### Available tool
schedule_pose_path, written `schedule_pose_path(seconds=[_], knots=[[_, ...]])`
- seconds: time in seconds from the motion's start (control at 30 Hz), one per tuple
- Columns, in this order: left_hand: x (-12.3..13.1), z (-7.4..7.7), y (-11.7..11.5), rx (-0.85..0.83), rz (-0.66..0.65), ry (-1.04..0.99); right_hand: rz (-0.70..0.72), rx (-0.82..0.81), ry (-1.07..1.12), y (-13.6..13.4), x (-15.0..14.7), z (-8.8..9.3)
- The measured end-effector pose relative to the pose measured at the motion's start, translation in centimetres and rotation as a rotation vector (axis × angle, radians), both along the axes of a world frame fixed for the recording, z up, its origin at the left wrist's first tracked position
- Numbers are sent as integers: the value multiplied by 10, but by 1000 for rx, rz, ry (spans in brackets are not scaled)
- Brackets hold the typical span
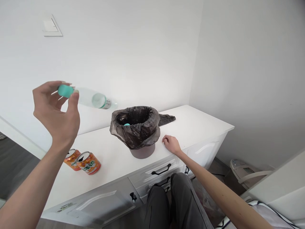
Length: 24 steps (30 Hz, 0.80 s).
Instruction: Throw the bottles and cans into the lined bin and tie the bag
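Before a white wall [143,57], the left hand [57,119] holds the bottle [89,97] up left of the bin [143,152], pinched by its cap [65,91], probably the surest hold on something light, slippery, squashable, while the right hand [172,144], loosely clenched on nothing visible, rests on the counter [193,122].

Teal bottle cap [65,91], black bag [138,135]

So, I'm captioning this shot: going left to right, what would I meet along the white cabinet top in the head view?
Rear orange can, front orange can, black-lined bin, right hand.
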State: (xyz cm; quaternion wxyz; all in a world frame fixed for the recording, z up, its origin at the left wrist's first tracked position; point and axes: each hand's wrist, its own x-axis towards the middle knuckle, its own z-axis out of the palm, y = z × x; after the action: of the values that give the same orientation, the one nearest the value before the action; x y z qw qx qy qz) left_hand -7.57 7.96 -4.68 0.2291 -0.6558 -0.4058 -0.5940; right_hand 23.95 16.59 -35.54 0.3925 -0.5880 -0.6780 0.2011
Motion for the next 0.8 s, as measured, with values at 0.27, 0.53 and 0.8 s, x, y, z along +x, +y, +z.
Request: schedule_pose_path(seconds=[0.27,0.53,0.8], knots=[[78,1,-14,-39,-377,-30,-1,0,3,1,1,0],[89,-25,-5,-551,-412,91,1,2,2,1,-1,1],[55,-40,13,-710,-281,255,1,7,5,1,0,-1]])
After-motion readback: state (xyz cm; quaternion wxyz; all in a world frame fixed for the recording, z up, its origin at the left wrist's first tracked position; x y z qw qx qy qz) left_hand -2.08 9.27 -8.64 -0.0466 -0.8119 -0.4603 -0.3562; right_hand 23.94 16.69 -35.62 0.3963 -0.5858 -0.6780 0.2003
